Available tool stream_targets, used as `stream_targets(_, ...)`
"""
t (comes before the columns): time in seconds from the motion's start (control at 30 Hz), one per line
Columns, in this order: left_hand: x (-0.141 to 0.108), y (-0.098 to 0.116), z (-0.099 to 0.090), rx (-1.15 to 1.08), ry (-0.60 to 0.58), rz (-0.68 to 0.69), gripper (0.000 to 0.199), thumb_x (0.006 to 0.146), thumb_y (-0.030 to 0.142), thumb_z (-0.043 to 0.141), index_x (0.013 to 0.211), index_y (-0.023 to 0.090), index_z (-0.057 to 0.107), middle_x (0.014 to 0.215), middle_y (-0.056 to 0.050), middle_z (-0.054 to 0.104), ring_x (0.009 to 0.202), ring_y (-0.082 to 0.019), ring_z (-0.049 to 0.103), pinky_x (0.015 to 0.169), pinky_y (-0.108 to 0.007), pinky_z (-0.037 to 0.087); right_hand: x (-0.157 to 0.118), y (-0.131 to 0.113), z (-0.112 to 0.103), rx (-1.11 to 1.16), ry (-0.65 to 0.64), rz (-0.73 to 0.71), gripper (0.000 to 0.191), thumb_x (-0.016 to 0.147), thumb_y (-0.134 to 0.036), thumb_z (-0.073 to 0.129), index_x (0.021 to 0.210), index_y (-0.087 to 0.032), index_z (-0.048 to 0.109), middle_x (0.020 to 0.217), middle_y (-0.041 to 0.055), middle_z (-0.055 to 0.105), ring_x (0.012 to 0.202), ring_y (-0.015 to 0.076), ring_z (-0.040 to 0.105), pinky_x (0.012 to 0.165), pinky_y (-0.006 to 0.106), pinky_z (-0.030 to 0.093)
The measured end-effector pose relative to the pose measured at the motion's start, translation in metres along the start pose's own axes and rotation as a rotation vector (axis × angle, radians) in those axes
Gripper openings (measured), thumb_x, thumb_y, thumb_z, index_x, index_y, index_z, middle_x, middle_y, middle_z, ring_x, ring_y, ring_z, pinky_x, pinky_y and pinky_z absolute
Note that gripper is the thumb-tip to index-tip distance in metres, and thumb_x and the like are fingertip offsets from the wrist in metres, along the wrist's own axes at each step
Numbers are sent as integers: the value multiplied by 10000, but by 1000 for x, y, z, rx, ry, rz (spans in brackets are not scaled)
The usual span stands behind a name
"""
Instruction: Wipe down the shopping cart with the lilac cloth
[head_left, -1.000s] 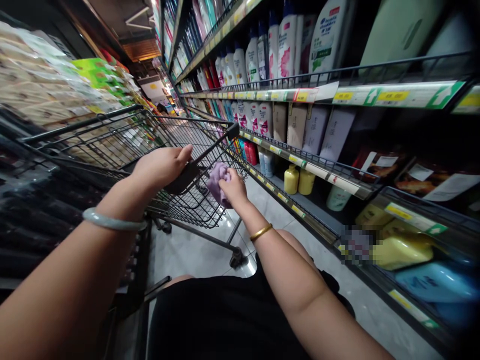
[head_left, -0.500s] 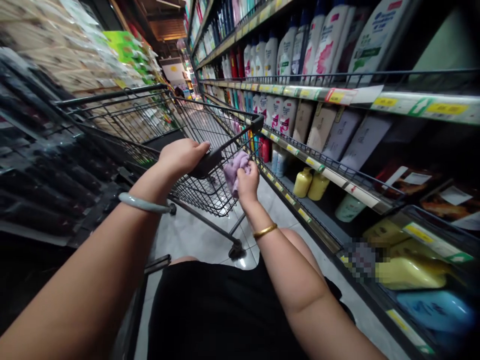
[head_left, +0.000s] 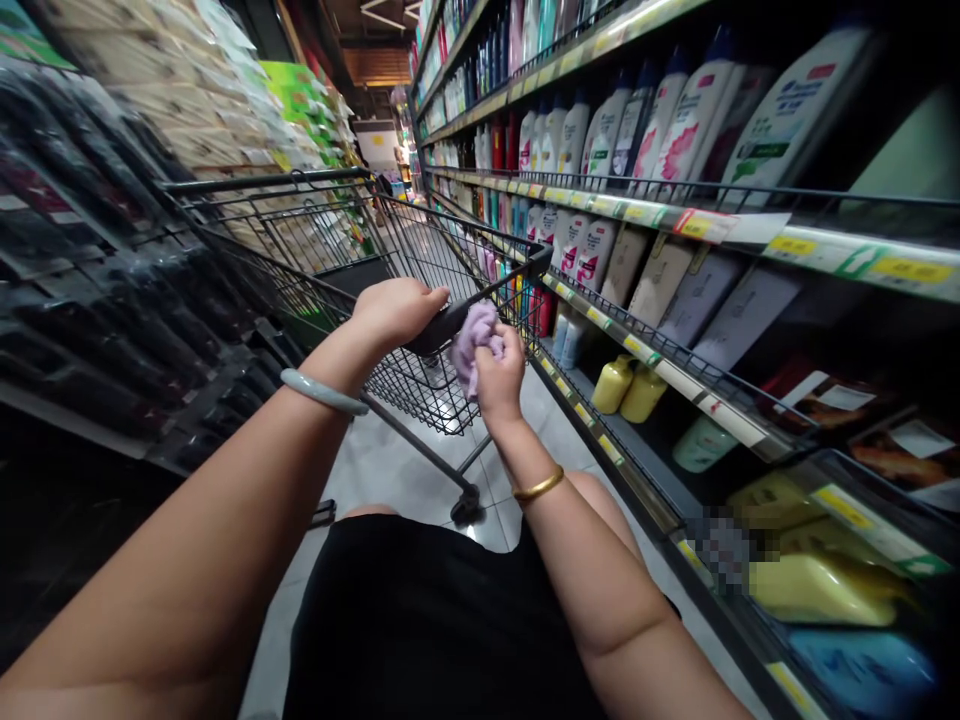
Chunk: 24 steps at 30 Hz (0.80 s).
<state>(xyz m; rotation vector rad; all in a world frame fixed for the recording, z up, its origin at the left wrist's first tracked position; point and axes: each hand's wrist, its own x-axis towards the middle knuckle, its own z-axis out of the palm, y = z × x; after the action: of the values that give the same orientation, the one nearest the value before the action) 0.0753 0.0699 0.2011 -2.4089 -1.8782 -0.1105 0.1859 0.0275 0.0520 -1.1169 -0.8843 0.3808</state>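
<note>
- At bottom center: black clothing (head_left: 427, 620) across the lap, between both forearms.
- Around the left wrist: pale bangle (head_left: 322, 392); around the right wrist: gold-colored bangle (head_left: 538, 487).
- Right grip (head_left: 501, 375): clenched on a crumpled lilac cloth (head_left: 475, 328), thumb and fingers at its right side; cloth positioned just beside the cart handle, contact with it impossible to tell.
- Left grip (head_left: 397, 308): at the cart handle (head_left: 435, 332), back upward, thumb extended; fingers hidden, closure impossible to tell.
- Beyond both grips: black wire shopping cart (head_left: 352, 280), standing on a pale tiled floor (head_left: 390, 450), with a dark caster (head_left: 466, 505) below.
- Along the right: two yellow bottles (head_left: 613, 383) side by side on the bottom shelf; mostly white bottles (head_left: 694, 120) in a row higher up.
- Along the left: dark packaged goods (head_left: 232, 350); farther back, bright green packs (head_left: 300, 100).
- At the aisle's far end: pale panel (head_left: 377, 145) with a yellow patch.
</note>
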Motion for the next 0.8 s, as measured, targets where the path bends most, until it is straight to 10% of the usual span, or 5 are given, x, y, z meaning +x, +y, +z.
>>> stream_targets(0.17, -2, -1, -2, 24, -38, 40, 604, 970, 603, 411, 1078, 184, 831, 1130, -192, 791, 1079, -351, 718, 849, -378, 508, -12, -20, 1, 62, -277, -397, 190, 797, -186, 616, 977, -244, 637, 1097, 40, 622, 1106, 206, 633, 1022, 335, 530)
stream_targets(0.37, -2, -2, 3, 4, 43, 26, 704, 982, 572, 265, 1014, 178, 847, 1097, -179, 798, 1052, -338, 729, 787, -363, 496, 10, -7, -12, -107, -99, 51, 224, 776, -156, 570, 980, -214, 639, 1082, 64, 654, 1041, 229, 618, 1045, 402, 516)
stream_targets(0.57, -4, -2, 3, -5, 52, 27, 662, 994, 531, 281, 1056, 181, 839, 1139, -161, 805, 1094, -312, 722, 769, -337, 473, -3, -25, -7, -63, -213, -265, 193, 783, -193, 602, 964, -242, 648, 1064, 49, 649, 1057, 217, 611, 1003, 338, 525)
stream_targets(0.8, -8, -3, 3, -15, 59, 24, 662, 999, 528, 279, 1022, 178, 841, 1105, -169, 806, 1080, -318, 733, 803, -345, 500, 12, -12, -10, -65, -109, 38, 236, 755, -199, 546, 977, -204, 627, 1035, 55, 649, 991, 221, 616, 1003, 384, 521)
